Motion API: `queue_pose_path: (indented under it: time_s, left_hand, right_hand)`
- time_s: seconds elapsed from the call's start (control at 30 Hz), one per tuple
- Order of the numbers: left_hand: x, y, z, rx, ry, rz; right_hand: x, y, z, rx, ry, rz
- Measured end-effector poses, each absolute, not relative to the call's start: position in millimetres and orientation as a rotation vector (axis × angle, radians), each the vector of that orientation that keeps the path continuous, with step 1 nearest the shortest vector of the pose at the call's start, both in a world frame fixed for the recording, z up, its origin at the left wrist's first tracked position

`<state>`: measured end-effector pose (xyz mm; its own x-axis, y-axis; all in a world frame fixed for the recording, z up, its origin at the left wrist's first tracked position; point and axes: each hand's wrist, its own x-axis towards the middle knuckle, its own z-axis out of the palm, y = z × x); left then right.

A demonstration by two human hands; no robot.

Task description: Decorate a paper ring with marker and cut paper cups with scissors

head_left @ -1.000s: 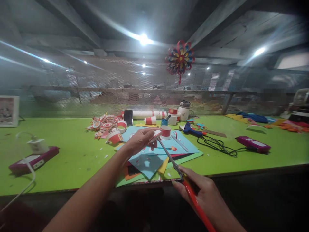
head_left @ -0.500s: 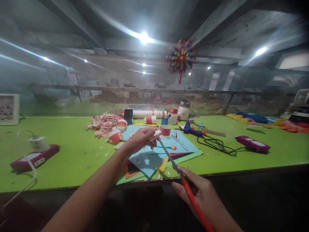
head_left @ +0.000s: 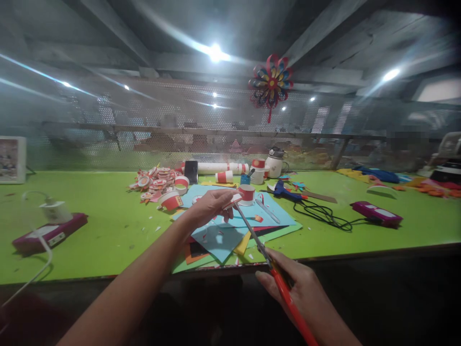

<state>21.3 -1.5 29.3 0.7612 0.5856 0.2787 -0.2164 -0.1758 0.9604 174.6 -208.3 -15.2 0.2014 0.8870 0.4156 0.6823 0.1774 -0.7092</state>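
My left hand point(head_left: 216, 204) pinches a small white and red piece of paper point(head_left: 235, 200) above the blue paper sheets point(head_left: 219, 240). Closed round the handles of a pair of scissors with a red handle point(head_left: 284, 288) is my right hand point(head_left: 304, 283). The scissors' blades point(head_left: 248, 226) point away from me, with their tips at the edge of the small piece. Just behind it stands a red and white paper cup point(head_left: 247, 193). A grey craft knife or pen-like tool point(head_left: 267, 211) lies on the blue paper to the right.
A heap of red and white paper pieces point(head_left: 158, 180) and cut cups point(head_left: 170, 199) lie left of the paper. A blue glue gun point(head_left: 286, 191) with a black cord rests at right. Purple power strips point(head_left: 376, 214) sit on the green table point(head_left: 118, 221). A paper pinwheel flower point(head_left: 272, 82) hangs above.
The whole view has shifted slightly. Both hands, the scissors and the small piece of paper keep nearly the same positions relative to each other.
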Motion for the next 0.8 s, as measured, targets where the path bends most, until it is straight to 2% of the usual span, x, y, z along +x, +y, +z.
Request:
queue_pose_path:
  time_s: [0.8]
  left_hand:
    - [22.2,-4.8,32.1,1.665,0.358,0.736]
  right_hand:
    - [172.0,-209.6,-15.2,-1.557,-1.538,0.280]
